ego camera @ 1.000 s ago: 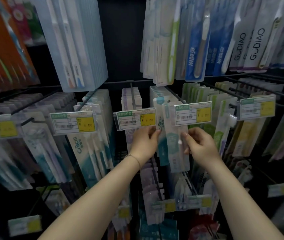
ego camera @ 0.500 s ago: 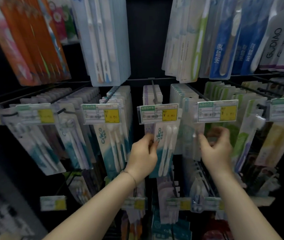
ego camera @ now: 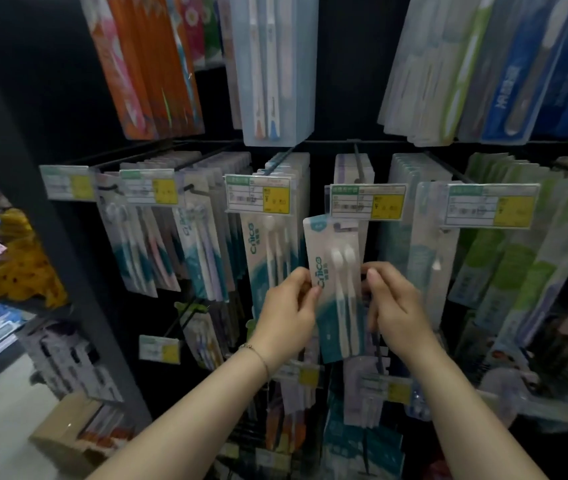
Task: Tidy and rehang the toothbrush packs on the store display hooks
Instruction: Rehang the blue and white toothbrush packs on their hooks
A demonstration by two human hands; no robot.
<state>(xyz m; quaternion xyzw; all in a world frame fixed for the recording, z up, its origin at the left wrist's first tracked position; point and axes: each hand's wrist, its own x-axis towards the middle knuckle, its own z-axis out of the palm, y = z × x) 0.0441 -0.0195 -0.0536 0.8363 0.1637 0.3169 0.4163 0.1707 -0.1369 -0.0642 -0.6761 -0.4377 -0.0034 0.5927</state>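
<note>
Holding the pack (ego camera: 336, 289) with both hands now, whereas half a second back the right hand (ego camera: 393, 303) was over on the next row and only the left hand (ego camera: 286, 306) was on it. Left thumb and fingers pinch its left edge, and the right hand pinches the right edge, about mid height. The pack has also come out toward the camera and tilts a bit, top leaning left. Its top edge sits just under the yellow tag (ego camera: 367, 201) of the middle hook (ego camera: 358, 164); can't tell if the hang hole is on the wire or not.

Every hook in this tier carries a stack of packs behind its tag. The left row (ego camera: 265, 258) is the same Crice two-brush kind, and the right row (ego camera: 427, 258) is a clearer pack. Low on the left a cardboard box (ego camera: 68, 431) has some flat packs in it, too blurry to read.

Room-wise, the pack's left edge is just beside the left row, with a dark gap on its right before the right row. Bigger packs (ego camera: 275, 81) hang well above, and a dark post (ego camera: 50, 237) closes things off at the left.
</note>
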